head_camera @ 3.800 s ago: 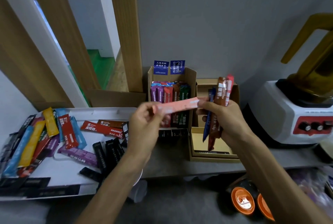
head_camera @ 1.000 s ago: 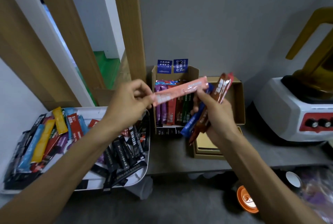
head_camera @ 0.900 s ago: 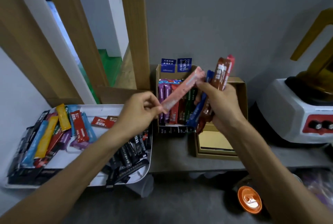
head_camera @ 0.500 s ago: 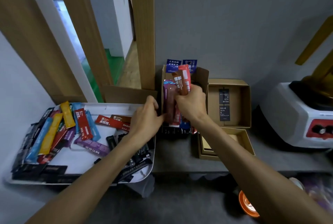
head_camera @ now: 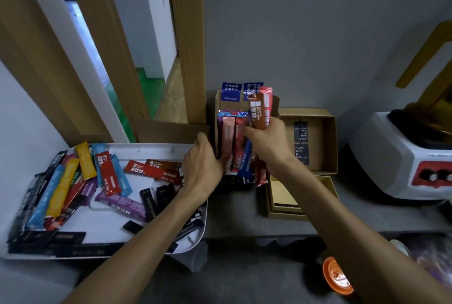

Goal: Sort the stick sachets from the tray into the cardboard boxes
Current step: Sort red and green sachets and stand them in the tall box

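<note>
A white tray at the left holds several loose stick sachets in black, blue, yellow, red and purple. Right of it stands an upright cardboard box packed with sachets, a pink sachet among them near its left wall. My left hand is at that wall, thumb outside and fingers curled by the pink sachet's lower end; whether they pinch it is hidden. My right hand grips a bundle of sachets, brown, red and blue, upright in front of the box.
A shallow open cardboard box with black tags lies right of the upright one, and a smaller flat box sits in front of it. A white blender base stands at the right. An orange lid lies below the ledge.
The pink sachet went from between both hands into the upright box. My right hand carried its bundle left from the shallow box to the upright one. My left hand stays at the box's left wall.
</note>
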